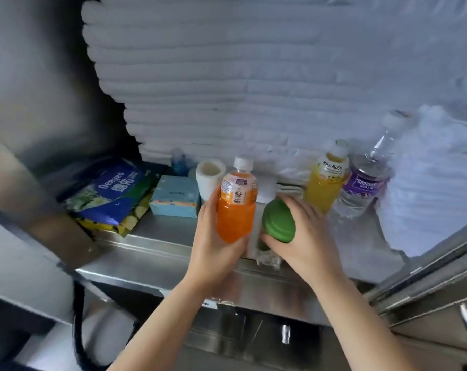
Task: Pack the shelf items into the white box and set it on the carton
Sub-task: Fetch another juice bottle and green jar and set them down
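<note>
1. Here the step in hand looks like the picking stage: both hands are up at the steel shelf, each taking one item off it
2. The left hand is wrapped around the orange drink bottle, fingers behind it and thumb under its base, holding it upright near the shelf's front edge
3. The right hand is closed on a clear jar with a green lid, tilted toward the camera, just beside the orange bottle
4. Left on the shelf are a blue packet, a light blue tissue box, a paper roll, a yellow drink bottle and a water bottle
5. Neither the white box nor the carton is in view, so packing is probably at an early point
6. The next move calls for bringing both items down and away from the shelf together, keeping the jar from tipping further, and finding the box below
</note>
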A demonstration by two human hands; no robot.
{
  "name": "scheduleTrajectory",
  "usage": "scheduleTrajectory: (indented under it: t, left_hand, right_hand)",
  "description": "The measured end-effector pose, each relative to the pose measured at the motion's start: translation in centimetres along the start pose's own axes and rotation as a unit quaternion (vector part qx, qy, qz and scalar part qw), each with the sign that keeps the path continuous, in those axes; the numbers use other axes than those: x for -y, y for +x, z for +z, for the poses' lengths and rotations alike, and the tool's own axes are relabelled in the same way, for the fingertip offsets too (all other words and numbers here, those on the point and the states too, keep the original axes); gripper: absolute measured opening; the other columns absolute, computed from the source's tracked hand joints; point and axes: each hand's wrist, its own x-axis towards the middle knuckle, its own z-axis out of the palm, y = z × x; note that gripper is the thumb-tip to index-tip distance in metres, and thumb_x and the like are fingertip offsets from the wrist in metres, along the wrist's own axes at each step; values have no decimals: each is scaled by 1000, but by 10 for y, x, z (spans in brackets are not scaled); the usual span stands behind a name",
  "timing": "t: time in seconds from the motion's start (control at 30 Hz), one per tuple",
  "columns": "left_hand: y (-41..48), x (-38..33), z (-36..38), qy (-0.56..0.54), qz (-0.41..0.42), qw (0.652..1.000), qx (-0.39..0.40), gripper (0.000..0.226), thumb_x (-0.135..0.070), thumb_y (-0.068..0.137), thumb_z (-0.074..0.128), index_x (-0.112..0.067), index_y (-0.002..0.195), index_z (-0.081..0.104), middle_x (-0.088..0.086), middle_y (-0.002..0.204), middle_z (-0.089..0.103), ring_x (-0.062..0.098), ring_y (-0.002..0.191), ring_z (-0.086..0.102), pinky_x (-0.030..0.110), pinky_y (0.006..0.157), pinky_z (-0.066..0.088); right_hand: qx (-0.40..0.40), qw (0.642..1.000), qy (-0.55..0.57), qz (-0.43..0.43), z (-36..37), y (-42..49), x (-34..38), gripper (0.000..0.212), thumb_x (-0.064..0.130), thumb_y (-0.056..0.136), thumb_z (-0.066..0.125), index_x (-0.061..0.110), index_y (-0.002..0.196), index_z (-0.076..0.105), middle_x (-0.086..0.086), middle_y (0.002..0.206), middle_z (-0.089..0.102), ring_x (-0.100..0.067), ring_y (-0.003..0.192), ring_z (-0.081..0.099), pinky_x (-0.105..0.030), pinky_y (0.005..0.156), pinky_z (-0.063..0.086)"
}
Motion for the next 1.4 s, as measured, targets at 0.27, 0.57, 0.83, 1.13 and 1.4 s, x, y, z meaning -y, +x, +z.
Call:
scheduleTrajectory:
  t: [0.27, 0.57, 0.83, 1.13, 1.4]
  left_hand:
    - [20, 12, -1, 11, 18, 998, 58, 94, -27, 70, 72, -46, 143, 16, -27, 137, 33, -1, 129, 36, 44, 103, 42]
    - [18, 21, -11, -2, 22, 995, 98, 92, -20, 74, 72, -41, 146, 18, -19, 140, 39, 4, 128, 41, 41, 102, 43]
    - [22, 29, -27, 7, 8, 984, 179, 69, -22, 79, 71, -31, 137, 35, -15, 126, 54, -2, 112, 53, 34, 93, 50]
    - [11, 35, -9, 94, 103, 989, 43, 87, -40, 68, 76, -1, 131, 32, 4, 122, 38, 22, 117, 43, 32, 85, 44]
    - [16, 36, -21, 10, 53, 990, 129, 81, -22, 75, 77, -25, 140, 29, -12, 130, 47, 8, 120, 47, 39, 96, 47]
  right_hand:
    - [42, 999, 31, 3, -8, 1, -5, 88, 64, 64, 67, 19, 136, 44, 8, 140, 42, -10, 131, 31, -17, 104, 20]
    - [-26, 995, 93, 1, -5, 11, 34, 62, 51, 90, 42, 12, 139, 41, 0, 139, 48, -13, 134, 36, -28, 108, 32]
    - [32, 960, 279, 7, 13, 10, 65, 59, 31, 90, 59, 33, 141, 29, 16, 136, 48, 4, 120, 48, -23, 97, 47]
    - [-34, 965, 257, 34, 13, -9, 74, 56, 33, 80, 70, 29, 129, 41, 15, 126, 53, -3, 109, 57, -33, 88, 53]
    - [20, 968, 249, -7, 0, 2, 58, 60, 16, 90, 59, 34, 142, 34, 20, 142, 39, -1, 129, 41, -37, 106, 41]
